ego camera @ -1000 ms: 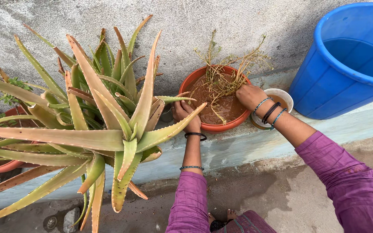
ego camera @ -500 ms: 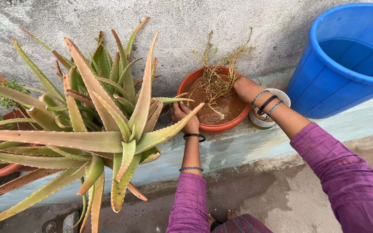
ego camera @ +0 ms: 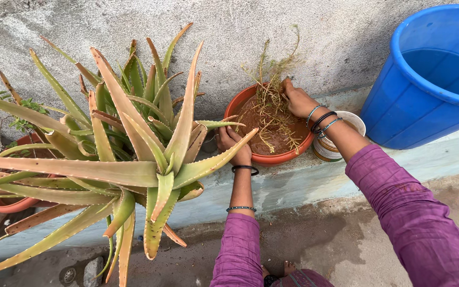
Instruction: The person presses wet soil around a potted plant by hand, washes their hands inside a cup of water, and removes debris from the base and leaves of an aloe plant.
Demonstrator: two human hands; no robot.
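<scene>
A round terracotta pot (ego camera: 281, 158) of wet brown soil stands on a pale ledge against the wall. My left hand (ego camera: 233, 142) grips its near left rim, partly behind an aloe leaf. My right hand (ego camera: 296, 99) is closed around the stems of a thin, dry, stringy plant (ego camera: 270, 90), holding it up over the far right side of the pot. Bangles circle both wrists.
A large spiky aloe (ego camera: 134, 143) fills the left, its pot hidden. A small white tin (ego camera: 329, 150) sits just right of the terracotta pot under my right forearm. A big blue tub (ego camera: 431, 79) of water stands at the right. Another red pot (ego camera: 6, 203) is far left.
My right hand has shifted from the pot's right rim toward its far side, drawing the dry plant more upright. My left hand has stayed on the rim.
</scene>
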